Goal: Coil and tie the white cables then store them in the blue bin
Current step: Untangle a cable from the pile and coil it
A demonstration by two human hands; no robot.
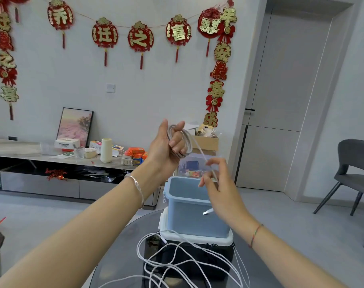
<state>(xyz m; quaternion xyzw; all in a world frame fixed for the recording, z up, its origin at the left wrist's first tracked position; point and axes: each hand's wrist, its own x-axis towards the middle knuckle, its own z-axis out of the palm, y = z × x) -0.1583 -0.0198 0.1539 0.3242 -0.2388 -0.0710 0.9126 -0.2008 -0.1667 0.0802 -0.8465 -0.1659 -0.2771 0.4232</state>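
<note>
My left hand (165, 145) is raised above the blue bin (189, 213) and grips a coil of white cable (186, 142) wound around its fingers. The cable's loose end runs down and right to my right hand (217, 183), which pinches it; the plug (207, 212) hangs below that hand in front of the bin. The bin stands open on a white lid (197, 238) at the far side of a round glass table (123, 256). Several more loose white cables (177, 260) lie tangled on the table in front of the bin.
A low TV cabinet (52, 163) with boxes, a cup and bottles runs along the wall at the left. A cardboard box (206, 143) sits behind the bin. A grey chair (356, 175) stands at the right. A dark bag lies under the cables.
</note>
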